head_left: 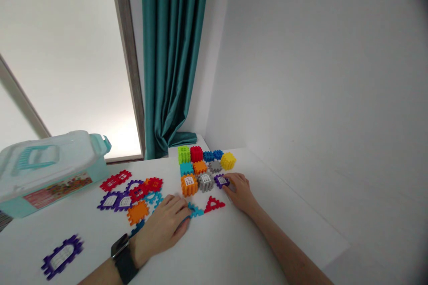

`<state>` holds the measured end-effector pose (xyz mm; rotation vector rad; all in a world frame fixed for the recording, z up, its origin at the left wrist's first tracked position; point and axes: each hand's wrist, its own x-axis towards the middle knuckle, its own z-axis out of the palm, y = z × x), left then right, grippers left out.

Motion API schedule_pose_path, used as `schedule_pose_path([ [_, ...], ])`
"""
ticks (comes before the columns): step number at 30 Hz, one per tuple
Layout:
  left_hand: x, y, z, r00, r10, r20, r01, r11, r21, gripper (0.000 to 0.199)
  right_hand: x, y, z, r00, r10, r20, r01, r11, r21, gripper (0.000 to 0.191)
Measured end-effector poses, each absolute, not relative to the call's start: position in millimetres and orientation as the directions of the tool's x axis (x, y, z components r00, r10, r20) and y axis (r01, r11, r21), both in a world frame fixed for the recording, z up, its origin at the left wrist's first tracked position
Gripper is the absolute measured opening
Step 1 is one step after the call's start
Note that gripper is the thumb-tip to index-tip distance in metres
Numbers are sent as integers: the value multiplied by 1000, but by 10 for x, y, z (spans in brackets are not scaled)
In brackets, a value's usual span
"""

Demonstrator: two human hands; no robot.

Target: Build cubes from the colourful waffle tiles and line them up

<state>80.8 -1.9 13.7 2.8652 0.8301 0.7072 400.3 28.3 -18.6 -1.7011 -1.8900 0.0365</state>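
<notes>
My right hand has its thumb and fingers closed on the edge of a small purple window tile, which is at the right end of the front row of blocks. Curled low over the table, my left hand grips the left end of a blue triangle piece; part of that piece is hidden under the fingers. A red triangle piece lies flat between the two hands. Beside the purple tile stand a grey cube with a white window and an orange cube with a white window.
Behind are a green cube, a red cube, a yellow block and blue pieces. Several loose tiles, including an orange tile, lie left. A lidded storage box stands far left; a wall borders the right.
</notes>
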Motion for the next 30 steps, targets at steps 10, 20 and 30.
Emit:
schedule_pose_path([
  [10, 802, -16, 141, 760, 517, 395, 475, -855, 205, 17, 4008, 288, -190, -17, 922, 388, 900, 183, -396, 31],
  [20, 805, -14, 125, 758, 521, 392, 480, -853, 204, 17, 4010, 298, -211, -26, 918, 395, 899, 194, -392, 25],
  [30, 808, -18, 141, 758, 522, 391, 478, -853, 211, 17, 4017, 274, -242, -7, 883, 469, 896, 213, -389, 26],
])
